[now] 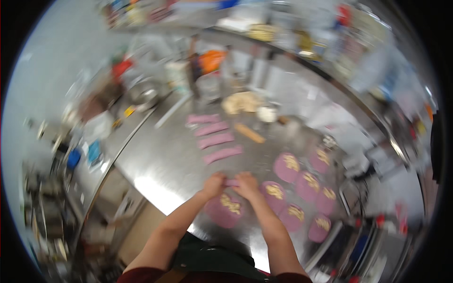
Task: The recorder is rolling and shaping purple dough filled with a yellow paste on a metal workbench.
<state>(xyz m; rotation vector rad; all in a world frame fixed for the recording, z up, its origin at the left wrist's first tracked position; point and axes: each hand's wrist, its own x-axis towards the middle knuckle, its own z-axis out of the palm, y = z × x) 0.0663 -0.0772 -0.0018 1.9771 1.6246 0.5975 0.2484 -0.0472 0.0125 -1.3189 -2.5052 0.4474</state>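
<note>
Between my two hands is a strip of pink dough [231,182], at the far edge of a flat pink dough piece [219,216] topped with yellowish filling [230,203]. My left hand [214,184] has its fingers closed on the strip's left end, and my right hand [247,185] grips the right end. Beyond them, several rolled pink dough strips [216,140] lie in a stack of rows. To the right, several flat pink dough ovals [286,167] bear the same pale yellow filling. Motion blur smears fine detail of the fingers.
Across the steel worktop [155,155], a pale dough mass [241,103], a small white heap [267,113] and a wooden stick [249,133] lie farther back. A metal bowl [144,93] stands far left. Dark trays or machine parts [339,250] sit near right. A cluttered shelf [302,59] runs behind.
</note>
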